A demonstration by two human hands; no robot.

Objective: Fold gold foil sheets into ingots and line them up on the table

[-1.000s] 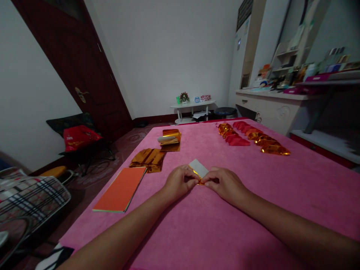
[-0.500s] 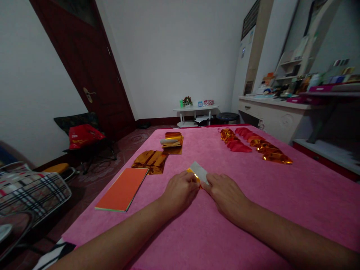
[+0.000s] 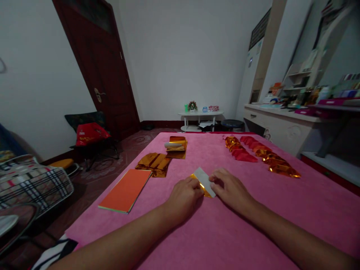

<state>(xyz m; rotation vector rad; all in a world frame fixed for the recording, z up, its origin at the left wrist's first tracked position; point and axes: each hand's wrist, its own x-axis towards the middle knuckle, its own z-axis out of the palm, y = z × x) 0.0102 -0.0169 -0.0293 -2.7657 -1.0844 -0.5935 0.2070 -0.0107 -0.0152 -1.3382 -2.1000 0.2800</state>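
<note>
A small sheet of gold foil paper (image 3: 206, 181) lies on the pink cloth, partly folded, its pale grey back facing up and a shiny gold strip along its left side. My left hand (image 3: 185, 195) is closed on the gold side, fingertips pressing it down. At the paper's right edge is my right hand (image 3: 230, 190), its thumb and forefinger apart and curved, with the tips at or just touching the edge. Left of my hands is a stack of orange paper (image 3: 126, 190). Behind that lie flattened gold foil sheets (image 3: 154, 163).
More gold foil (image 3: 176, 147) with a grey roll sits farther back. Two rows of folded red and gold foil pieces (image 3: 278, 165) lie on the right of the pink-covered table (image 3: 253, 225). Beyond are a low white table (image 3: 199, 113), a dresser (image 3: 284, 120) and a chair with a red bag (image 3: 91, 134).
My right thumb and forefinger have parted from their pinch on the paper's right side. More of the gold strip shows beside my left fingers. The whole view has shifted slightly.
</note>
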